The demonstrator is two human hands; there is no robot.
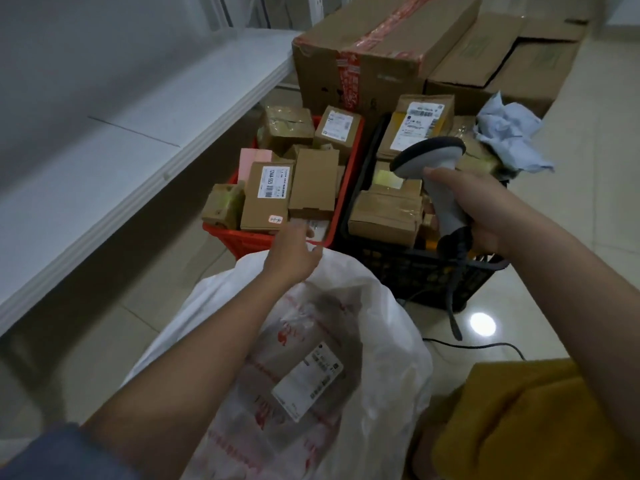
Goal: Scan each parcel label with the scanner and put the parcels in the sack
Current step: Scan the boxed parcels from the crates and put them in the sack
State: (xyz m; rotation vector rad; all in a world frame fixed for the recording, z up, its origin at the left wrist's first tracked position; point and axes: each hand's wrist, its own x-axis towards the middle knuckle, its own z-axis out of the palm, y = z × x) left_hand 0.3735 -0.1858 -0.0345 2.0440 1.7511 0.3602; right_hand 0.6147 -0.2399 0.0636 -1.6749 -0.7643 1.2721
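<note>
My right hand (485,213) grips the grey handheld scanner (436,168) over the black crate (426,271), its head pointing left. My left hand (292,252) reaches with relaxed fingers over the sack's rim toward the near edge of the red crate (249,239), holding nothing. Several brown cardboard parcels fill the red crate, one with a white label (266,195). More taped parcels (384,216) lie in the black crate. The white plastic sack (391,341) stands open below my arms, with a labelled parcel (304,372) inside.
Large cardboard boxes (377,53) stand behind the crates. Crumpled light blue paper (512,133) lies at the black crate's far right. A white shelf (104,161) runs along the left. The scanner's cable (453,317) trails over the tiled floor. A yellow garment (540,420) is at bottom right.
</note>
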